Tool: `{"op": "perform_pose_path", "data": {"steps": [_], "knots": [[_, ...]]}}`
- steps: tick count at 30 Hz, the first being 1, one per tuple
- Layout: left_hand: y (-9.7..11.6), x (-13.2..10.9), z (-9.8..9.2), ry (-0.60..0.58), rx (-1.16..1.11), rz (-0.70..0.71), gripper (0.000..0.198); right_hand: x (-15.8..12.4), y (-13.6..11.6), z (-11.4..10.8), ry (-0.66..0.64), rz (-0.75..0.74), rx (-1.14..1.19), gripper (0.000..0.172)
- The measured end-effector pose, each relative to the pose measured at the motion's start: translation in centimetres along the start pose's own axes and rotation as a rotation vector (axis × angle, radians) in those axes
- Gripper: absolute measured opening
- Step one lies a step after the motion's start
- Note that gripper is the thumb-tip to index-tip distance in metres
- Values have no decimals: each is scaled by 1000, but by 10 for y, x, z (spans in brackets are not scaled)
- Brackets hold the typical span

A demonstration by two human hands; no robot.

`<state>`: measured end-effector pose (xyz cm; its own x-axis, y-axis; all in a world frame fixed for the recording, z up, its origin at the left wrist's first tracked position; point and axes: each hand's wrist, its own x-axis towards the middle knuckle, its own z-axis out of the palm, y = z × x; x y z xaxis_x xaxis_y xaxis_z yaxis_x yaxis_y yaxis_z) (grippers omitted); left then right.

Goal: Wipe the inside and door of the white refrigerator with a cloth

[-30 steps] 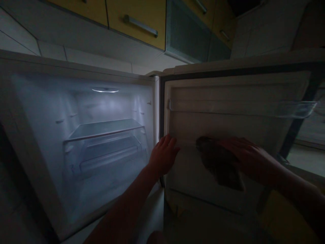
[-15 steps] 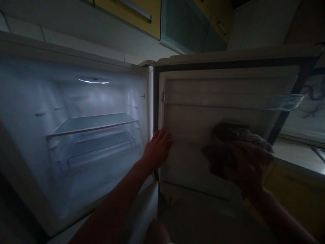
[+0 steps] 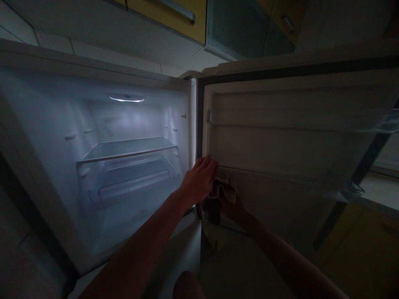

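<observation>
An open fridge (image 3: pixel 40 124) stands before me, lit inside, with a glass shelf (image 3: pixel 127 148) and a drawer below it. Its door (image 3: pixel 280 149) hangs open on the right. My left hand (image 3: pixel 199 180) rests on the door's inner edge near the hinge, fingers curled over it. Just below and to its right, my right hand (image 3: pixel 230 205) is closed on a dark cloth (image 3: pixel 220 189) pressed against the lower left part of the door's inner panel. The room is dim and the cloth is partly hidden by my left hand.
A clear door rack (image 3: pixel 311 120) runs across the top of the door, and a second rack (image 3: pixel 343 187) sits lower right. Yellow wall cupboards (image 3: pixel 168 16) with metal handles hang above. A pale counter (image 3: pixel 380 191) shows at far right.
My right hand has swept the cloth from the right middle of the door panel leftward to just below my left hand. The left hand has stayed on the door edge.
</observation>
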<state>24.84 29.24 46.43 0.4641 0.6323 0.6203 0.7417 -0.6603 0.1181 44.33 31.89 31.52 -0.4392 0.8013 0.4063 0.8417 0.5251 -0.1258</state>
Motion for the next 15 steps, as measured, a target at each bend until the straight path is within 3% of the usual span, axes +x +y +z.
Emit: {"op": "perform_pose_path", "data": {"steps": [3,5,11,15], "knots": [[0,2,0,-1,2,-7,25,-2,-8,19,-157,-47,44,71],[-1,3,2,-5,6,-10,26,-3,-13,21,-203,-29,79,73],[-4,4,6,-6,20,-21,24,35,-37,14,144,192,53,63],[-3,4,3,-38,21,-21,22,45,-52,32,74,210,-29,72]]}}
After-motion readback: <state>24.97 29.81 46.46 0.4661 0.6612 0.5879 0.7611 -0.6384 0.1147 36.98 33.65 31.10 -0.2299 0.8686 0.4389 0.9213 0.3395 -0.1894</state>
